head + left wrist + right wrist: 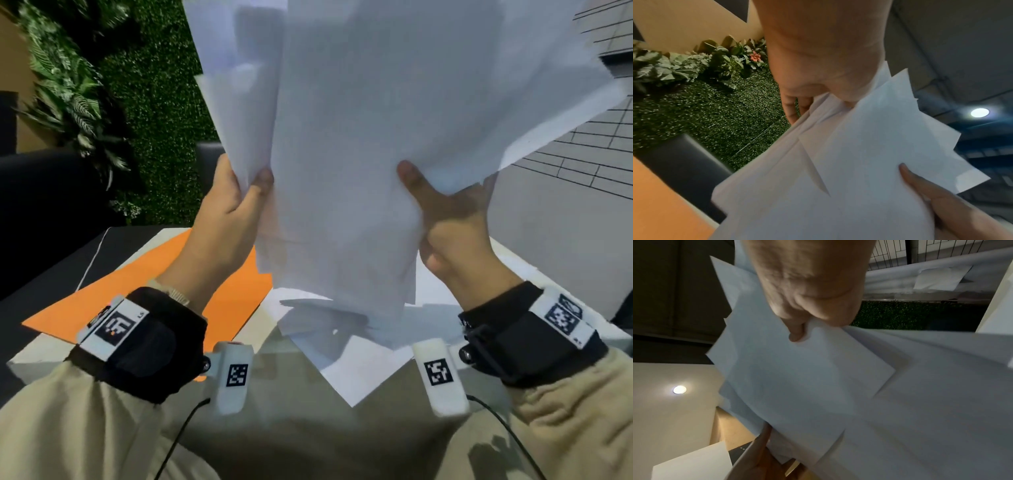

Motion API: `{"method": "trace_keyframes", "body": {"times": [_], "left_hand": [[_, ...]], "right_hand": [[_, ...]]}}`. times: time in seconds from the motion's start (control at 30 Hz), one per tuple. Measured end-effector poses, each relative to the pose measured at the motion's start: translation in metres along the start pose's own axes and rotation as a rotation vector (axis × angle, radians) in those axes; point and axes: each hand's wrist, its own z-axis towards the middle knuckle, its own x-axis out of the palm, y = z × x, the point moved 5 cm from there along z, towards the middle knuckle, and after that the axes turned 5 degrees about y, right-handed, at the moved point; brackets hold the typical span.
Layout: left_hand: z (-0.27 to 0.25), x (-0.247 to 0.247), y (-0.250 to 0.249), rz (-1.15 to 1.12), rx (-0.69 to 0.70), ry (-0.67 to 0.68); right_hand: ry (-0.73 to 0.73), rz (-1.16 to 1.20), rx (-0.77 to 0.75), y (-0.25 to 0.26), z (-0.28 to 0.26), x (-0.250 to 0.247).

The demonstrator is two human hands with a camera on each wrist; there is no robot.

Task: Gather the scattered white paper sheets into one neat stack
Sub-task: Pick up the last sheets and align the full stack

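Observation:
A loose bundle of white paper sheets (349, 144) stands upright above the table, its edges uneven and fanned. My left hand (236, 192) pinches the bundle's left edge, thumb in front. My right hand (442, 212) grips the right side, thumb pressed on the front sheet. The left wrist view shows the same sheets (838, 178) fanned under my left hand (818, 91), with the right thumb at their lower right. The right wrist view has my right hand (807, 316) curled on the sheets (818, 378). More white sheets (346, 346) lie on the table under the bundle.
An orange sheet (144, 294) lies on the white table (44, 349) at the left, under my left wrist. A dark chair (51, 205) and a green plant wall (154, 102) stand behind. A grey brick wall (582, 150) is at the right.

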Motion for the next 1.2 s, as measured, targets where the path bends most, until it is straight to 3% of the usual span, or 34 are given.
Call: {"method": "trace_keyframes", "body": {"times": [0.1,0.27,0.6,0.73,0.9,1.07,1.2], "left_hand": [[-0.010,0.008,0.023,-0.056,-0.100,0.063],[-0.019,0.019,0.051,-0.072,-0.199,0.097],[-0.030,0.026,0.069,-0.088,-0.406,0.187],[-0.026,0.028,0.051,-0.221,-0.362,0.072],[-0.015,0.037,0.017,-0.316,-0.240,0.047],[-0.012,0.030,0.001,-0.457,-0.013,-0.024],[-0.020,0.034,0.015,-0.325,-0.080,-0.038]], "right_hand": [[-0.013,-0.080,0.065,-0.018,-0.006,-0.012],[0.115,-0.289,0.232,-0.039,-0.011,-0.019],[0.145,-0.514,0.192,-0.021,0.012,-0.019],[0.204,-0.501,0.305,-0.042,0.002,-0.019],[0.263,-0.553,0.349,-0.054,-0.004,-0.015],[0.153,-0.467,0.209,-0.043,0.002,-0.020],[0.147,-0.400,0.165,-0.032,0.002,-0.016]]}}
